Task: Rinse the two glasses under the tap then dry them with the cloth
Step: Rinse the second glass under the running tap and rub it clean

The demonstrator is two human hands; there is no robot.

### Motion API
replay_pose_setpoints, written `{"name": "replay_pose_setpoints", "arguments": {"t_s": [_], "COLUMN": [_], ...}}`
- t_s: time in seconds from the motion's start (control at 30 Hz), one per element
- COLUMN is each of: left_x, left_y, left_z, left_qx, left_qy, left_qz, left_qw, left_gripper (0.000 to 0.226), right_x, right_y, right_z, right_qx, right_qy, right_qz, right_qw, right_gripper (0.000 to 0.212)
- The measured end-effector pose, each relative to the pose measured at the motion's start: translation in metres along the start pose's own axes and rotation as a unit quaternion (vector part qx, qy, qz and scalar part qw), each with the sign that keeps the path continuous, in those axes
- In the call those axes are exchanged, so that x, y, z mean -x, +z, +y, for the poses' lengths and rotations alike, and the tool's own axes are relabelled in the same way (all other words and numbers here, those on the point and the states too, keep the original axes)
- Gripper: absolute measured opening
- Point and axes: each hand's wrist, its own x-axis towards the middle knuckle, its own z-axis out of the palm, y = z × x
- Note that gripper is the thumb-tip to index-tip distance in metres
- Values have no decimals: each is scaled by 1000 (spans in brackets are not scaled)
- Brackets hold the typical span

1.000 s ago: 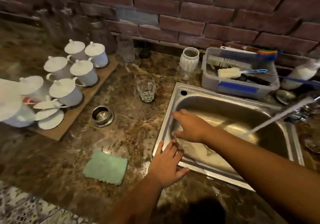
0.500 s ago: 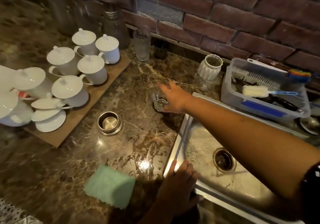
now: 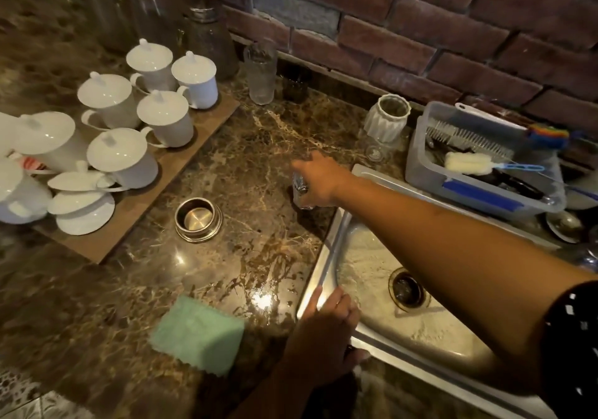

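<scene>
brown marble counter (image 3: 246, 160) left of a steel sink (image 3: 326, 250): right hand (image 3: 320, 179) curls round a short, clear, glinting glass (image 3: 301, 192) by the sink's far left corner, while left hand (image 3: 323, 331) rests, fingers fairly straight, on the near rim beside a green cloth (image 3: 197, 334).

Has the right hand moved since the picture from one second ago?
Yes. The right hand left the sink basin and reached away and leftward onto the counter, where it grips the small glass.
</scene>
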Motion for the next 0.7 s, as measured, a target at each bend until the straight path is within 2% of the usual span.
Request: {"name": "replay_pose_setpoints", "arguments": {"t_s": [0.27,0.33,0.57,0.7], "left_x": [1,1,-4,-23], "left_y": [-9,-14,-35,-49], "left_z": [4,11,60,83], "left_qx": [-71,-93,-136,-98], "left_qy": [-22,-37,-121,-158], "left_qz": [-38,-84,-192,-234], "left_qw": [997,991,964,954], "left_gripper": [86,85,65,52], "right_x": [134,168,269,317], "right_y": [-5,-2,17,29], "right_z": [38,51,100,127], "right_qx": [7,6,-51,-91], "right_qy": [37,48,70,81], "right_qz": [32,34,64,80], "right_qw": [999,998,994,989], "right_gripper": [73,74,75,72]}}
